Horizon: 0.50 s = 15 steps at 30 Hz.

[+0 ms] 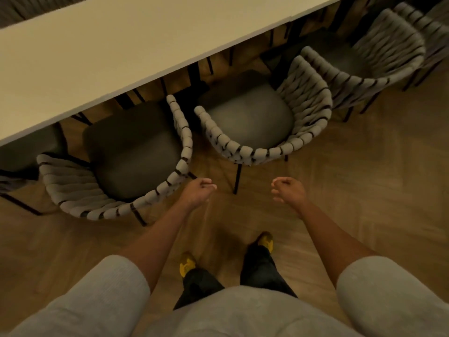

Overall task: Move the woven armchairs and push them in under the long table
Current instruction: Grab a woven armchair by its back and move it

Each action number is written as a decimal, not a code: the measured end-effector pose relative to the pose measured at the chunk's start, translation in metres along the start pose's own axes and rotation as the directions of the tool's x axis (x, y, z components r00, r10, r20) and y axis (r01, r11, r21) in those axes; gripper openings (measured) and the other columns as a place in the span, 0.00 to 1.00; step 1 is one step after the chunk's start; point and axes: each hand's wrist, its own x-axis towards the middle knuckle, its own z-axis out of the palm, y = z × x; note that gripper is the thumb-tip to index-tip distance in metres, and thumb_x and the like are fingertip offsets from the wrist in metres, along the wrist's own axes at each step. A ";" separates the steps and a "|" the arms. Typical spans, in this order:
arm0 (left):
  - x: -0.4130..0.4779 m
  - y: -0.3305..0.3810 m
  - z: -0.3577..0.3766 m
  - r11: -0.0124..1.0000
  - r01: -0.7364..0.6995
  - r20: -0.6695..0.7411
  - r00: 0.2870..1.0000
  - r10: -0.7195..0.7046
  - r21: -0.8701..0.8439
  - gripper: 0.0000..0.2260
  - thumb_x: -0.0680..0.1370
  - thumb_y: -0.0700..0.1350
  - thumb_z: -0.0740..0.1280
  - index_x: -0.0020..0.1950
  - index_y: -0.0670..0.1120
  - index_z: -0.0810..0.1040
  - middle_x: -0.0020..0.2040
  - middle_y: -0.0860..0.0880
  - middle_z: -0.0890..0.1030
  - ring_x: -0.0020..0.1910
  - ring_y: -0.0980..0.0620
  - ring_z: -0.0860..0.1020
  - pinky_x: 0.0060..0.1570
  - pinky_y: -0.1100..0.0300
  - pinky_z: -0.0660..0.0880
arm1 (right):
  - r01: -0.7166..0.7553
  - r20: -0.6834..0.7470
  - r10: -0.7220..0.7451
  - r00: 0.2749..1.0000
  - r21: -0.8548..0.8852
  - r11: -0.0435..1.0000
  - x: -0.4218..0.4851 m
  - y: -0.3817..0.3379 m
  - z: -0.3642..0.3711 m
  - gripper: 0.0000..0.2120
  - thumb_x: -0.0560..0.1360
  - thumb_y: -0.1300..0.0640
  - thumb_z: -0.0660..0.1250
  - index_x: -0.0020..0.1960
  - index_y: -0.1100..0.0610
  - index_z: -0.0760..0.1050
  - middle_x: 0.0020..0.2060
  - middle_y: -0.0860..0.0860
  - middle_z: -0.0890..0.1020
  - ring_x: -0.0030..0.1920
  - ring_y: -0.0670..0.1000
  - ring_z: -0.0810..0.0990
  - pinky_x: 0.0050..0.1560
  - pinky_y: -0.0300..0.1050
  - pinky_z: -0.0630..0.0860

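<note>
A long white table (102,57) runs diagonally across the top. Along its near edge stand grey woven armchairs with dark seat cushions. The left armchair (102,205) and the middle armchair (308,110) have their seats partly under the table edge, their curved backs toward me. A third armchair (388,59) stands farther right. My left hand (198,190) hovers just right of the left armchair's back, fingers loosely curled, holding nothing. My right hand (286,190) hangs below the middle armchair's back, also loosely curled and holding nothing. Neither hand touches a chair.
Another chair (14,161) shows at the far left edge and one more woven back (427,27) at the top right. Thin black chair legs (237,176) stick out over the wooden floor (364,190). My feet in yellow shoes (187,263) stand behind the chairs.
</note>
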 end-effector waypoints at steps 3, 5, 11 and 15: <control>0.020 0.032 0.035 1.000 0.004 -0.012 1.000 -0.004 0.016 0.19 0.78 0.53 0.72 0.66 0.49 0.76 0.60 0.49 0.81 0.56 0.50 0.81 0.59 0.46 0.80 | 0.049 -0.015 -0.049 0.999 -0.034 0.998 0.019 -0.011 -0.049 0.08 0.80 0.53 0.68 0.57 0.54 0.80 0.54 0.53 0.84 0.52 0.51 0.85 0.52 0.54 0.84; 0.027 0.053 0.056 1.000 -0.005 -0.047 0.999 0.005 -0.004 0.20 0.78 0.53 0.72 0.67 0.48 0.76 0.61 0.48 0.81 0.57 0.48 0.81 0.59 0.46 0.80 | 0.063 -0.009 -0.064 0.998 -0.040 0.997 0.030 -0.020 -0.079 0.09 0.81 0.51 0.68 0.57 0.54 0.80 0.54 0.53 0.84 0.53 0.51 0.85 0.54 0.54 0.84; 0.041 0.090 0.094 0.991 0.039 -0.127 0.990 -0.056 -0.129 0.22 0.80 0.49 0.71 0.72 0.46 0.71 0.66 0.42 0.78 0.64 0.44 0.78 0.49 0.55 0.80 | 0.134 -0.005 -0.135 0.991 -0.107 0.985 0.062 -0.055 -0.143 0.10 0.81 0.48 0.68 0.58 0.52 0.80 0.54 0.51 0.84 0.53 0.50 0.85 0.50 0.50 0.84; 0.056 0.102 0.105 0.976 0.090 -0.149 0.982 -0.121 -0.200 0.23 0.79 0.50 0.72 0.71 0.48 0.69 0.67 0.40 0.77 0.64 0.42 0.78 0.45 0.57 0.79 | 0.156 -0.001 -0.158 0.987 -0.155 0.975 0.084 -0.076 -0.163 0.10 0.80 0.47 0.68 0.58 0.49 0.79 0.55 0.50 0.84 0.54 0.48 0.84 0.42 0.43 0.80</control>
